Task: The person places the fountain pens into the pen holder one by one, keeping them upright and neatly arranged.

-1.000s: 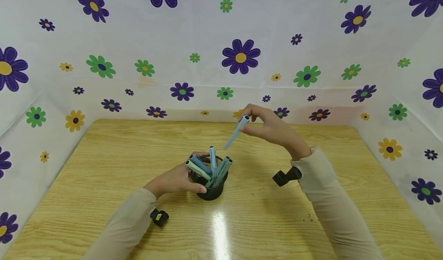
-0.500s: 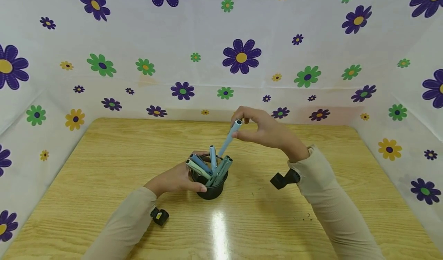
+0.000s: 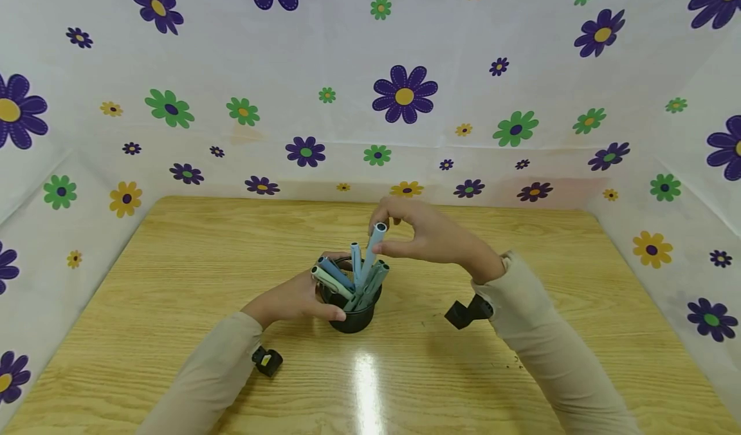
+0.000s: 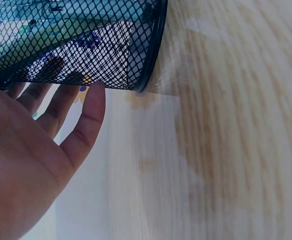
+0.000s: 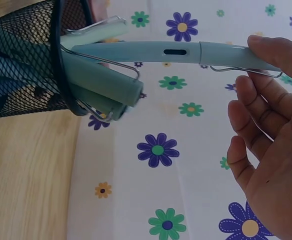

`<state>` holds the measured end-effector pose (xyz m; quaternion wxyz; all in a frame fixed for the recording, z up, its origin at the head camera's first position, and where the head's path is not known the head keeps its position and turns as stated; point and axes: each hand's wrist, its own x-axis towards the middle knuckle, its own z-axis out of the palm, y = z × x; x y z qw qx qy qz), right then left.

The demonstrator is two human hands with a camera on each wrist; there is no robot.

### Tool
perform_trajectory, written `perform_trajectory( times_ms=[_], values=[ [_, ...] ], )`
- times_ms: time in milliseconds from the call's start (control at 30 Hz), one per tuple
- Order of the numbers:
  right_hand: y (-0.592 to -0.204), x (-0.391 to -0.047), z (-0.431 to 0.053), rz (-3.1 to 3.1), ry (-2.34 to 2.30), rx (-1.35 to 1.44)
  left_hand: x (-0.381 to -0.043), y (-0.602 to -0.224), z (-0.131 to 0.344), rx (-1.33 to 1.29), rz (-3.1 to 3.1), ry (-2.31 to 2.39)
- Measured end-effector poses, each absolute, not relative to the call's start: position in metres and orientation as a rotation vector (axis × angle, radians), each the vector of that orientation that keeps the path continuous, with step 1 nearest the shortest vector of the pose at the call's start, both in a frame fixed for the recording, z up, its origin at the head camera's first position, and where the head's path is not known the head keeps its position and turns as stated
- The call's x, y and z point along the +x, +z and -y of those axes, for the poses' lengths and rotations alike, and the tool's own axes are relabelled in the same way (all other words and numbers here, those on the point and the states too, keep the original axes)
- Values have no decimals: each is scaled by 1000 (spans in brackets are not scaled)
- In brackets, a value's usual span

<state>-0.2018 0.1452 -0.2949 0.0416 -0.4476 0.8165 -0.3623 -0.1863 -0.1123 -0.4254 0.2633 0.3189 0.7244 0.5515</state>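
Note:
A black mesh pen holder (image 3: 354,323) stands on the table with several capped pens in it: a pale green pen (image 3: 330,279), a darker blue pen (image 3: 336,273), a light blue one and teal ones. My left hand (image 3: 294,301) holds the holder from its left side, thumb in front and fingers behind; the left wrist view has fingers against the mesh. Above the rim my right hand (image 3: 431,232) pinches a light blue pen (image 5: 141,52) by its clip cap, between thumb and fingers. That pen slants down, its lower end inside the holder among the other pens.
The wooden table (image 3: 191,261) runs back to a white cloth (image 3: 347,49) printed with flowers, which also hangs at both sides. A small black camera (image 3: 267,361) sits at the left wrist, another (image 3: 466,313) at the right. Dark specks lie on the table at right.
My right hand has moved left and down with the light blue pen, bringing its lower end from beyond the holder into it. The left hand and holder have stayed in place.

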Motion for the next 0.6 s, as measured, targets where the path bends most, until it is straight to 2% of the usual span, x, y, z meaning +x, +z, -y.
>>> perform_trajectory(
  times_ms=[600],
  values=[
    [-317,-194,-118,-2454,-959,-1448,-185,-424,114,856,-1913,1469]
  ],
)
